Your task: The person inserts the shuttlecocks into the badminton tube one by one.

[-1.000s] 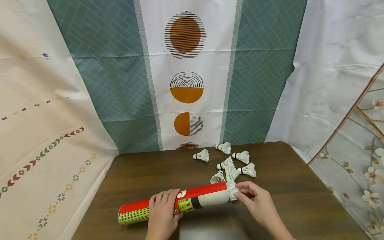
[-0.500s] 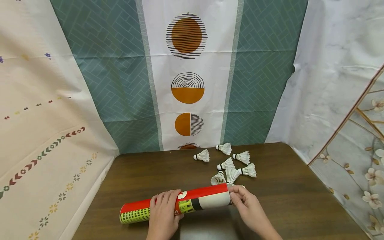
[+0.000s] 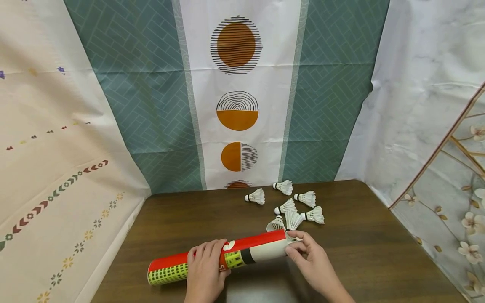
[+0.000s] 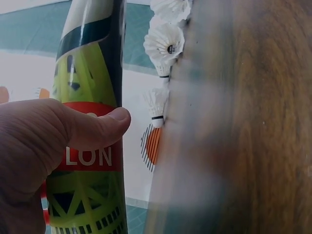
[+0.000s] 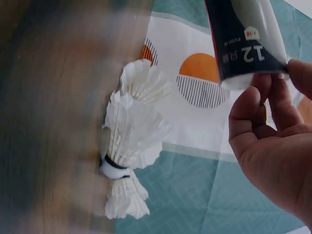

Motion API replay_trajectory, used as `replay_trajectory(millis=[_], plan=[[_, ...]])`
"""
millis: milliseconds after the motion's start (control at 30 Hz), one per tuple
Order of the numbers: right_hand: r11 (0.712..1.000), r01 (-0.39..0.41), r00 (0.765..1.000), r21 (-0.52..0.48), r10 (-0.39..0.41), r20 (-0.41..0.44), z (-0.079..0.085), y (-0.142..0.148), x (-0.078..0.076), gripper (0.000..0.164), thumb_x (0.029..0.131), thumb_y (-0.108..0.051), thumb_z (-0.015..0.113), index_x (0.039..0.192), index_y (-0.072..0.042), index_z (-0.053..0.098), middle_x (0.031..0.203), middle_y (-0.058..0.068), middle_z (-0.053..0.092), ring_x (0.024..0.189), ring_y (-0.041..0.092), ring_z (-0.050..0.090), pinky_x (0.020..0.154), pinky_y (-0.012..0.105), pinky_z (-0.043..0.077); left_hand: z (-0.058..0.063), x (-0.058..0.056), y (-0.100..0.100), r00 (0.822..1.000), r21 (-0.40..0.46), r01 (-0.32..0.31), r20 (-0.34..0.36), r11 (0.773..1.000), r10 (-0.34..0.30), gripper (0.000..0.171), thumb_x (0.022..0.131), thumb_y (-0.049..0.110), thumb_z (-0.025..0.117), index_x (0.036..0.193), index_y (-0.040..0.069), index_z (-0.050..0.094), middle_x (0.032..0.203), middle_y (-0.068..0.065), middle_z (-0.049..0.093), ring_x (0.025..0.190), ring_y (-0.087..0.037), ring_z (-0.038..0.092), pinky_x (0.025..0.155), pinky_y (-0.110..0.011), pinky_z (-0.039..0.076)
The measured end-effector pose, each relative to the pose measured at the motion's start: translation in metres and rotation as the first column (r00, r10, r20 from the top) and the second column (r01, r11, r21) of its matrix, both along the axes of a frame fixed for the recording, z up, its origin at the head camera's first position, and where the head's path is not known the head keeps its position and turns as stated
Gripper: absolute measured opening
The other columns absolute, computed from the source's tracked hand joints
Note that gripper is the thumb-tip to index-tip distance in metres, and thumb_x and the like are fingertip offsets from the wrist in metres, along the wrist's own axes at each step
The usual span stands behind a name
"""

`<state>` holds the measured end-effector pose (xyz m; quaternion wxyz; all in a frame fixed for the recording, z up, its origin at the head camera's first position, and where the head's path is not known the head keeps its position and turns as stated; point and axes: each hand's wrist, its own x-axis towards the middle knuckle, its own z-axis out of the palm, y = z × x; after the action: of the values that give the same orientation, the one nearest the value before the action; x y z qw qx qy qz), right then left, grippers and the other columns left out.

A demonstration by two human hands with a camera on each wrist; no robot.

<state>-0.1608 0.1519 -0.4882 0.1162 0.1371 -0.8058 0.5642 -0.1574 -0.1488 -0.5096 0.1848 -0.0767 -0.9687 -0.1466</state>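
Note:
My left hand [image 3: 206, 269] grips a red, yellow-green and white shuttlecock tube [image 3: 261, 248], which lies slanted with its right end raised. In the left wrist view the thumb [image 4: 97, 124] presses across the tube's red band. At the tube's right mouth is my right hand [image 3: 312, 263], thumb and fingertips touching the rim. The right wrist view shows its bent fingers [image 5: 246, 114] just at that mouth; whether they pinch the rim or a shuttlecock inside cannot be made out. Close behind the mouth, a white feather shuttlecock [image 3: 292, 219] lies on the table.
Several more shuttlecocks lie toward the table's back edge, among them one [image 3: 255, 196] set apart on the left and one [image 3: 313, 215] on the right. The dark wooden table [image 3: 182, 223] meets a patterned cloth [image 3: 322, 126] behind it.
Feathers sticking out of the tube's mouth a second ago are now out of sight in the head view. My right hand moved left to the rim; the tube shifted slightly right, then back left.

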Motion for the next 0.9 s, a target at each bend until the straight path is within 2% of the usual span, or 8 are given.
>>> replay_trajectory(millis=[100, 167, 267, 333, 400, 467, 667, 900], plan=[[0.997, 0.073, 0.997, 0.035, -0.073, -0.004, 0.0, 0.009, -0.003, 0.027, 0.1, -0.014, 0.076, 0.126, -0.012, 0.069, 0.093, -0.001, 0.08, 0.076, 0.0, 0.066, 0.068, 0.023, 0.055, 0.001, 0.0, 0.0, 1.0, 0.013, -0.013, 0.001, 1.0, 0.013, 0.09, 0.06, 0.026, 0.106, 0.138, 0.02, 0.062, 0.13, -0.004, 0.071, 0.12, -0.03, 0.059, 0.106, -0.061, 0.043], [0.981, 0.147, 0.988, 0.124, -0.151, 0.022, 0.001, 0.018, -0.006, 0.023, 0.099, -0.017, 0.077, 0.122, -0.013, 0.072, 0.091, -0.002, 0.077, 0.075, 0.0, 0.063, 0.067, 0.023, 0.053, 0.002, 0.0, -0.001, 1.0, 0.018, -0.021, -0.003, 1.0, 0.021, 0.09, 0.06, 0.026, 0.106, 0.138, 0.02, 0.062, 0.129, -0.004, 0.071, 0.12, -0.03, 0.059, 0.106, -0.062, 0.043], [0.909, 0.216, 0.963, 0.356, -0.259, 0.075, -0.001, 0.033, -0.01, 0.028, 0.099, -0.026, 0.078, 0.123, -0.012, 0.073, 0.101, 0.001, 0.076, 0.086, 0.007, 0.068, 0.074, 0.031, 0.056, 0.002, 0.0, -0.002, 1.0, 0.016, -0.029, -0.005, 0.999, 0.03, 0.09, 0.06, 0.026, 0.106, 0.139, 0.02, 0.062, 0.129, -0.004, 0.071, 0.12, -0.03, 0.06, 0.106, -0.062, 0.043], [0.854, 0.193, 0.948, 0.483, -0.29, 0.134, -0.004, 0.04, -0.01, 0.036, 0.098, -0.032, 0.079, 0.127, -0.01, 0.073, 0.111, 0.004, 0.077, 0.097, 0.016, 0.072, 0.082, 0.041, 0.059, 0.002, 0.0, -0.002, 1.0, 0.015, -0.031, 0.001, 0.999, 0.031, 0.091, 0.06, 0.026, 0.106, 0.139, 0.02, 0.062, 0.129, -0.004, 0.071, 0.12, -0.03, 0.06, 0.106, -0.062, 0.043], [0.83, 0.152, 0.941, 0.537, -0.287, 0.177, -0.01, 0.043, -0.01, 0.042, 0.097, -0.034, 0.079, 0.13, -0.009, 0.071, 0.121, 0.009, 0.078, 0.105, 0.025, 0.075, 0.088, 0.049, 0.06, 0.002, 0.0, -0.002, 1.0, 0.015, -0.03, 0.006, 0.999, 0.03, 0.091, 0.06, 0.027, 0.106, 0.139, 0.02, 0.062, 0.13, -0.004, 0.071, 0.12, -0.03, 0.06, 0.106, -0.062, 0.043], [0.836, 0.11, 0.94, 0.537, -0.263, 0.217, -0.016, 0.042, -0.011, 0.046, 0.096, -0.035, 0.081, 0.131, -0.009, 0.07, 0.121, 0.009, 0.078, 0.106, 0.026, 0.076, 0.089, 0.05, 0.06, 0.002, 0.0, -0.002, 1.0, 0.017, -0.027, 0.009, 1.0, 0.027, 0.09, 0.06, 0.026, 0.106, 0.139, 0.02, 0.062, 0.13, -0.004, 0.071, 0.12, -0.03, 0.06, 0.106, -0.062, 0.043], [0.875, 0.009, 0.948, 0.484, -0.161, 0.274, -0.027, 0.03, -0.012, 0.051, 0.091, -0.034, 0.085, 0.132, -0.008, 0.068, 0.101, -0.002, 0.078, 0.094, 0.013, 0.071, 0.083, 0.038, 0.057, 0.001, 0.001, -0.001, 1.0, 0.019, -0.022, 0.01, 1.0, 0.022, 0.09, 0.06, 0.026, 0.106, 0.138, 0.019, 0.062, 0.129, -0.005, 0.071, 0.12, -0.03, 0.06, 0.105, -0.062, 0.043], [0.893, -0.014, 0.953, 0.449, -0.125, 0.277, -0.027, 0.026, -0.012, 0.055, 0.093, -0.033, 0.084, 0.137, -0.007, 0.064, 0.097, -0.005, 0.074, 0.086, 0.006, 0.064, 0.077, 0.029, 0.053, 0.002, 0.0, -0.002, 0.999, 0.026, -0.032, 0.016, 0.999, 0.032, 0.09, 0.061, 0.026, 0.106, 0.139, 0.02, 0.062, 0.131, -0.004, 0.07, 0.121, -0.031, 0.06, 0.106, -0.062, 0.043]])
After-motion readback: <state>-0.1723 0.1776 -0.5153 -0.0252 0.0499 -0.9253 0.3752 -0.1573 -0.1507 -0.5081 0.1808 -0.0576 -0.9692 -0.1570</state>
